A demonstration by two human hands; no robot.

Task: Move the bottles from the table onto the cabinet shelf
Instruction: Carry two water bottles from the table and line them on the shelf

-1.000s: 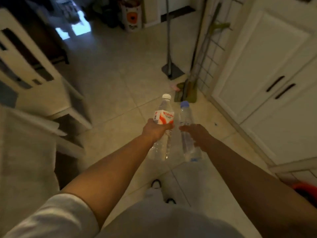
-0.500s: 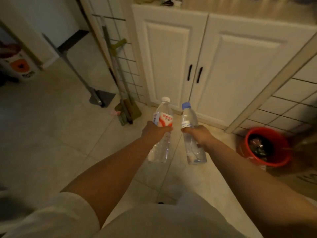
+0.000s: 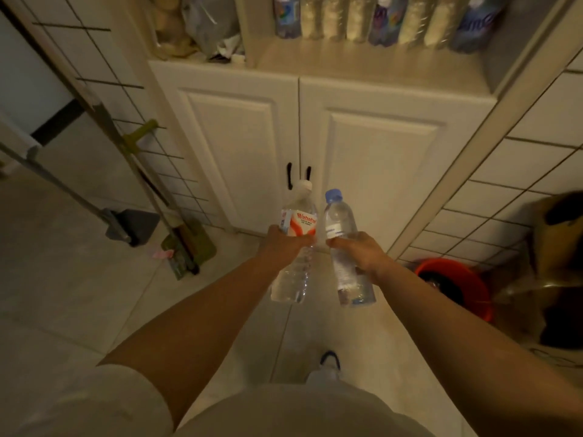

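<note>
Bottles, two, clear plastic, both being carried in mid-air in front of the closed cabinet doors (image 3: 315, 146).

Item 1: white-capped bottle with red label (image 3: 296, 244). The left hand (image 3: 285, 247) is wrapping around its middle, fingers closed on the body just under the label; cap pointing up and away from the hand, base hanging below it.

Item 2: blue-capped bottle (image 3: 342, 244). The right hand (image 3: 362, 252) is closing around its middle in the same way, thumb lying across the front. The two bottles are sitting just beside each other, shoulders nearly touching.

Destination: open cabinet shelf (image 3: 362, 61), lying above and beyond both hands, over the doors. A row of stored bottles (image 3: 378, 20) is already filling the back of it; bare shelf is showing in front of that row.

Handling notes, as judgement: the step in hand is the carry and lift to the shelf. Both hands are needing to rise well above their present height, bases leading, and set each bottle upright on the bare front strip without nudging the stored row. Placing one at a time looks safer. An orange bucket (image 3: 454, 288) is standing on the floor beyond the right hand.
</note>
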